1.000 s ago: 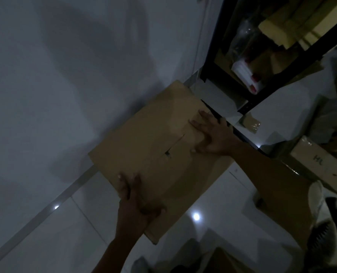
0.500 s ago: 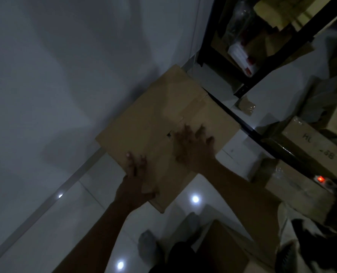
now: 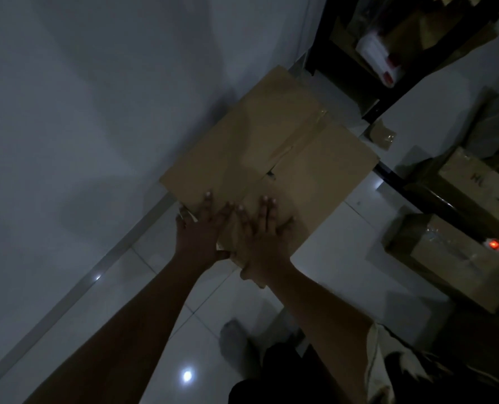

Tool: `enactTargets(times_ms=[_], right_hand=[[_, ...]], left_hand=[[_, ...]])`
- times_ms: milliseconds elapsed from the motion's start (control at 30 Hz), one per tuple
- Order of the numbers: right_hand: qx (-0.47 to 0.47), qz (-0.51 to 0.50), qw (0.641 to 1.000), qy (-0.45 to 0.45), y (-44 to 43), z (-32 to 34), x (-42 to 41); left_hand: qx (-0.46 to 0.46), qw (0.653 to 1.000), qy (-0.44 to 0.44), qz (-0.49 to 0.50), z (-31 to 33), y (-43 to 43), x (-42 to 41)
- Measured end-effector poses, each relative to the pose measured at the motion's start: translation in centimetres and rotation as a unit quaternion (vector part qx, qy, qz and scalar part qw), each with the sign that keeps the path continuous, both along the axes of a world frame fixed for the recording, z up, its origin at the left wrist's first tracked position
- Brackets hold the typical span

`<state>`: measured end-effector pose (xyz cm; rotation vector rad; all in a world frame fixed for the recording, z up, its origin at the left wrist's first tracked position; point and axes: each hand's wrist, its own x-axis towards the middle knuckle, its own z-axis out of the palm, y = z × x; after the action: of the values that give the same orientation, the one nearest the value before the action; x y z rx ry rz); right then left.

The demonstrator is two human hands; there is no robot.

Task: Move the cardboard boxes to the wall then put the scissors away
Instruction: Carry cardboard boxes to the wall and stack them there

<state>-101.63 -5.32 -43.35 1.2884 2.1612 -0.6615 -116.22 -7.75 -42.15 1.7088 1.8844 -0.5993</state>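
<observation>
Flattened cardboard box: on the floor at the foot of the wall, far-left edge up against it. Cannot tell whether it lies flat or leans.

Handling, as a judgement: a single collapsed sheet, so light, fairly stiff across the panels, but likely to fold along the creases and the taped seam running down its middle. The face is dry and matte, so not slippery. It is not fragile, though the corners may crumple if jammed into the wall. Best held by two opposite edges, or pushed flat-handed on either side of the seam so that it does not hinge.

Left hand: palm down on the near-left corner, fingers straight and spread, pressing. Right hand: just beside it on the near edge, also flat and splayed. The thumbs sit at the edge, and whether they hook under it is not clear. Neither hand pinches anything.

Writing: none visible on the flattened box. A closed carton far right has dark handwritten marks, an "H" and something like "-8", the rest too dim to read.

Surroundings: a black shelf at far right holds clutter. A second carton sits nearer, with a small red light glowing on top of it. The room is very dim. No scissors in view.
</observation>
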Motion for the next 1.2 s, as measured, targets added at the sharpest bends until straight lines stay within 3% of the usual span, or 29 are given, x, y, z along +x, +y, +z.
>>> enactTargets(times_ms=[433, 933, 1000, 1067, 1133, 1200], right_hand=[[0.029, 0.049, 0.998, -0.023, 5.5, 0.0, 2.8], [0.004, 0.054, 0.998, -0.012, 8.0, 0.9, 3.1], [0.011, 0.002, 1.000, 0.010, 8.1, 1.4, 3.4], [0.021, -0.125, 0.991, 0.034, 7.6, 1.7, 3.9], [-0.014, -0.293, 0.954, 0.063, 7.1, 1.7, 4.4], [-0.054, -0.363, 0.925, 0.098, 6.6, 1.6, 4.6]], left_hand=[[0.069, 0.998, -0.007, 0.000, -0.4, 4.2, 2.4], [0.001, 1.000, 0.013, 0.008, 0.1, 6.7, 2.6], [-0.011, 1.000, 0.008, 0.020, 0.5, 7.1, 2.8], [-0.035, 0.998, 0.001, 0.042, 0.9, 7.4, 3.2], [-0.053, 0.997, -0.009, 0.050, 1.2, 7.5, 3.3], [-0.054, 0.998, -0.008, 0.037, 1.1, 7.3, 3.1]])
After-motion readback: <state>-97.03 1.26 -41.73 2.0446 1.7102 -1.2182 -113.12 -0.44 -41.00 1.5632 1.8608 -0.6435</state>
